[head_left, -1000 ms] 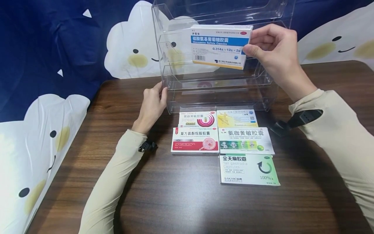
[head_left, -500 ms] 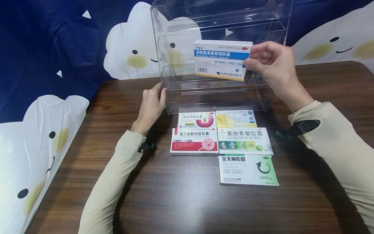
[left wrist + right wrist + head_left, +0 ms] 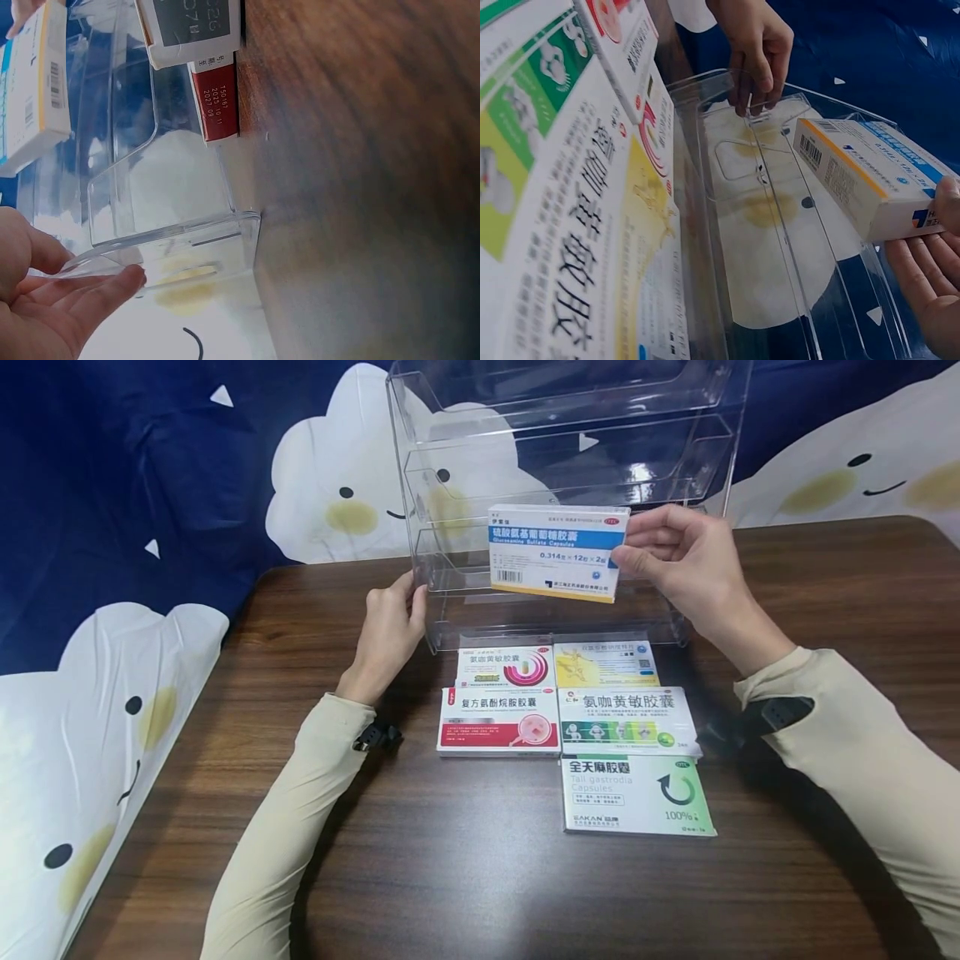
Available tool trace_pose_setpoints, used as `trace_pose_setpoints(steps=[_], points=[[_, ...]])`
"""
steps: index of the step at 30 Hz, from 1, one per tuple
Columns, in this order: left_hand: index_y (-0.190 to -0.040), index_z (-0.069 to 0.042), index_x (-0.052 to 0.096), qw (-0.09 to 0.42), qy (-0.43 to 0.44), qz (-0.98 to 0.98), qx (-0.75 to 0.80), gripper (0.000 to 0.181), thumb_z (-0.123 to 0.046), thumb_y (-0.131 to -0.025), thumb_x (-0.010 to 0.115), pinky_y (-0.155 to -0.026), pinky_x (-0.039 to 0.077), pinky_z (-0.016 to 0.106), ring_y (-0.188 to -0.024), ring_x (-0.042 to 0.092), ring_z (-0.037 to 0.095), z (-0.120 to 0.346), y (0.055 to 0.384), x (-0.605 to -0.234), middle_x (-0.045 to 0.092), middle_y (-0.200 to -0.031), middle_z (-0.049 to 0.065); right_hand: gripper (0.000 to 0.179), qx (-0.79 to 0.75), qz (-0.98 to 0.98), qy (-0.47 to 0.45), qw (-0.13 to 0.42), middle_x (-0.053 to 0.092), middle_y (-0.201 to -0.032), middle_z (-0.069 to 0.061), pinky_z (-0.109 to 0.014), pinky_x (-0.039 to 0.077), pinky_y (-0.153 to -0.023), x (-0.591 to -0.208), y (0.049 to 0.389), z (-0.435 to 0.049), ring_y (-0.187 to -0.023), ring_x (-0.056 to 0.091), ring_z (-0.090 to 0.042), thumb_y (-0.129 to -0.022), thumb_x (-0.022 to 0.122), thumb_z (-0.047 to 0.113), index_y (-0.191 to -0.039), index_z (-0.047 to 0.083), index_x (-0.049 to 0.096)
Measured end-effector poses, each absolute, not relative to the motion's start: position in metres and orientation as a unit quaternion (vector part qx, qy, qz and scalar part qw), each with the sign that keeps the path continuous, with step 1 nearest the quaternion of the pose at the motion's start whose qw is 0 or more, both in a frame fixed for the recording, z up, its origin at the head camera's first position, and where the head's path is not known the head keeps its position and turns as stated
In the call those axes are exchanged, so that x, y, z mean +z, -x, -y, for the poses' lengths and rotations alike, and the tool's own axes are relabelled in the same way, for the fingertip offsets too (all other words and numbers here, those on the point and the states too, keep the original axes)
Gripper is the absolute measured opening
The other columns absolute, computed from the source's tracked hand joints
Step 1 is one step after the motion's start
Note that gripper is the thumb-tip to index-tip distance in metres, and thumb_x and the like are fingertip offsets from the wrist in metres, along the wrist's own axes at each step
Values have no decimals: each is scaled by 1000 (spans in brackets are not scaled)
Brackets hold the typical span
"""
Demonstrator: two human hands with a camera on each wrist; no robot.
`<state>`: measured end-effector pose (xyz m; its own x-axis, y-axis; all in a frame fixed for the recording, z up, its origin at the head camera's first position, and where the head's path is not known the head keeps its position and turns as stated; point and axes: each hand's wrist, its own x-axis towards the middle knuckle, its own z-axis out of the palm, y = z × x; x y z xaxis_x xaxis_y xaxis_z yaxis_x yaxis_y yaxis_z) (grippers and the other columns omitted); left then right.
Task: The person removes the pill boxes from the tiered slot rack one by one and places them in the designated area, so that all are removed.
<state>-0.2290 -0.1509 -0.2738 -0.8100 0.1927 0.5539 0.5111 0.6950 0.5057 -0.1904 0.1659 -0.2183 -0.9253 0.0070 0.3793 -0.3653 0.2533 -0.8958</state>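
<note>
In the head view my right hand [image 3: 686,564] pinches the right end of a white and blue medicine box [image 3: 557,553], thumb in front and fingers behind. The box stands upright before the lower tiers of a clear plastic display rack [image 3: 525,418]. Seen from the right wrist, the medicine box [image 3: 877,176] tilts over the rack's shelves, clear of the table. My left hand [image 3: 388,631] grips the rack's lower left side edge. The left wrist view shows that clear side panel [image 3: 172,247] between the thumb and fingers of my left hand [image 3: 67,300].
Several medicine boxes lie on the wooden table [image 3: 465,860] before the rack: a pink-ringed one [image 3: 487,668], a yellow one [image 3: 600,664], a red and white one [image 3: 495,718], a green-banded one [image 3: 630,714] and a green-arrow one [image 3: 637,793]. A cloud-patterned curtain [image 3: 187,460] hangs behind.
My right hand has lowered the white and blue medicine box from the rack's middle tiers to its lower ones, lately drifting slightly left. My left hand keeps its grip on the rack.
</note>
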Motion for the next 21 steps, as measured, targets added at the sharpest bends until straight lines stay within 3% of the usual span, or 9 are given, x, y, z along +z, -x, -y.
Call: trace_pose_setpoints(steps=[13, 21], points=[[-105, 10, 65, 240, 197, 891, -331, 21, -5, -97, 51, -66, 52, 40, -71, 61, 23, 149, 230, -274, 70, -91, 23, 23, 585, 796, -99, 117, 71, -86, 8, -19, 55, -66, -229, 174, -165, -74, 69, -6, -84, 72, -1, -106, -1, 65], [-104, 8, 65, 239, 191, 892, -331, 21, -6, -97, 51, -68, 52, 40, -74, 62, 23, 151, 230, -275, 70, -91, 22, 26, 585, 800, -93, 93, 71, -90, 7, -21, 55, -69, -233, 167, -158, -78, 69, -7, -85, 71, 1, -110, -3, 63]])
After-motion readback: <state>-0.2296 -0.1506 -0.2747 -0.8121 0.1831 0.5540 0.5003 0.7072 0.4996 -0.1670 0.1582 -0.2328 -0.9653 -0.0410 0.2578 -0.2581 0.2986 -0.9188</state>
